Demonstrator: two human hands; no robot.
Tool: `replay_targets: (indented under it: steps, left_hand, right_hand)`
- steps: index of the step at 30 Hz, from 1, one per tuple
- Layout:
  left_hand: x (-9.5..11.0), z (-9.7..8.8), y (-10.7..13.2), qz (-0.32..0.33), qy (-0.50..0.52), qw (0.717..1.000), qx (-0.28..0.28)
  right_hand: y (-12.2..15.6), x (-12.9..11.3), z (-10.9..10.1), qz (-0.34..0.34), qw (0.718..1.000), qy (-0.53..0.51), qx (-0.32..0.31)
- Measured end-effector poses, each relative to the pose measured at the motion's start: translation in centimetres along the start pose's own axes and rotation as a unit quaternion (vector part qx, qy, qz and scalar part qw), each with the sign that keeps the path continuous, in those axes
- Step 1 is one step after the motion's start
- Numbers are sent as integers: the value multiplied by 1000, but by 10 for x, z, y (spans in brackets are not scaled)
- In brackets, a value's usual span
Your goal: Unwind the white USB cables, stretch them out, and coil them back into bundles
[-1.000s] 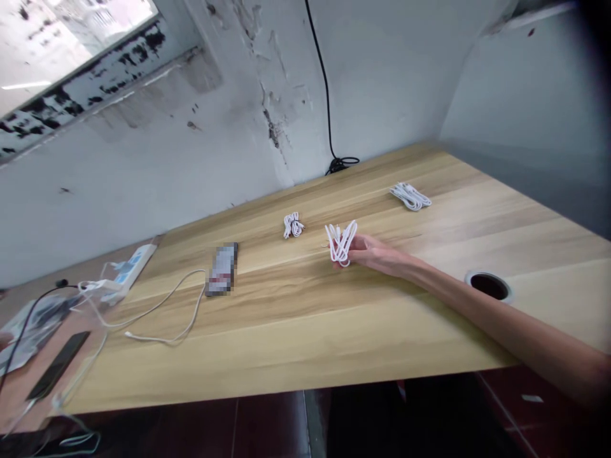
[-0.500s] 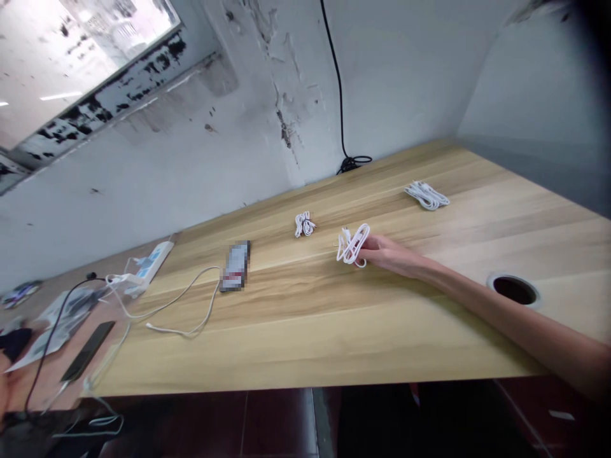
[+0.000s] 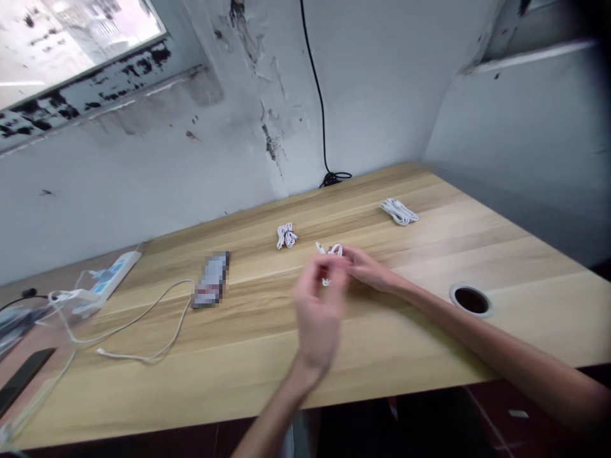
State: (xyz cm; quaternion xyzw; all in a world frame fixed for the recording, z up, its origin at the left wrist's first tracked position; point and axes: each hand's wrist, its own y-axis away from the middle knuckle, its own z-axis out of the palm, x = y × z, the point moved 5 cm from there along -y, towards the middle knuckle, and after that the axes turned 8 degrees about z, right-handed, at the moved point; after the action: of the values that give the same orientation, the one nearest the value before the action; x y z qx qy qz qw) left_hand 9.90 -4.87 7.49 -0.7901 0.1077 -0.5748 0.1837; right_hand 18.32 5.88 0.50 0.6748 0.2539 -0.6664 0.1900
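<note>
Head view | right hand (image 3: pixel 368 268) narrowly pinching white cable coil (image 3: pixel 329 250) over mid wooden desk (image 3: pixel 143 394); left hand (image 3: pixel 317 312) blurred beside it, grip unclear | risk: uneven pulling could tangle loops; loose pinch could drop coil

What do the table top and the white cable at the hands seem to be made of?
The table top looks like wood or wood veneer with a smooth satin finish; long straight grain lines show, though laminate cannot be ruled out. The white cable seems to be smooth plastic, since it bends in tight loops.
</note>
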Motion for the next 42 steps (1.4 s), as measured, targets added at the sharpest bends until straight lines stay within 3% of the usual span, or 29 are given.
replay_targets:
  steps: [2, 4, 7, 9, 13, 18, 23, 26, 33, 38, 42]
  left_hand:
    - [-18, -36, -27, -9, -37, 992, 120]
    - [-41, -52, -48, -13, -50, 991, 122]
    - [-73, -43, -60, -27, -29, 999, 32]
    - [-84, -32, -57, -27, -9, 1000, 4]
    - [-93, -24, -46, -32, 25, 999, -1]
    - [-106, -34, -49, -52, 62, 997, 18]
    - [-111, -39, -54, -55, 86, 994, 46]
    - [-111, -42, -54, -50, 94, 992, 74]
    - [-118, -72, -56, -50, 30, 973, 225]
    - [-115, -88, -57, -33, -24, 959, 281]
    - [-94, -95, -61, 72, -130, 951, 271]
  right_hand:
    - [-1, -1, 3, 6, 998, -52, -21]
    - [-1, -1, 5, 16, 993, -107, -40]
    - [-1, -2, 3, 22, 990, -131, -38]
    - [-1, -5, 2, 20, 990, -136, -33]
    - [0, -8, 4, 18, 990, -133, -49]
    - [-2, -4, -1, 0, 995, -97, -11]
    - [-1, -3, -17, -29, 994, -46, 94]
    - [0, -3, -23, -31, 987, -103, 122]
    - [-2, 5, -39, -32, 952, -230, 199]
    - [3, 7, -55, -44, 936, -144, 317]
    - [8, 2, -59, -67, 929, -70, 358]
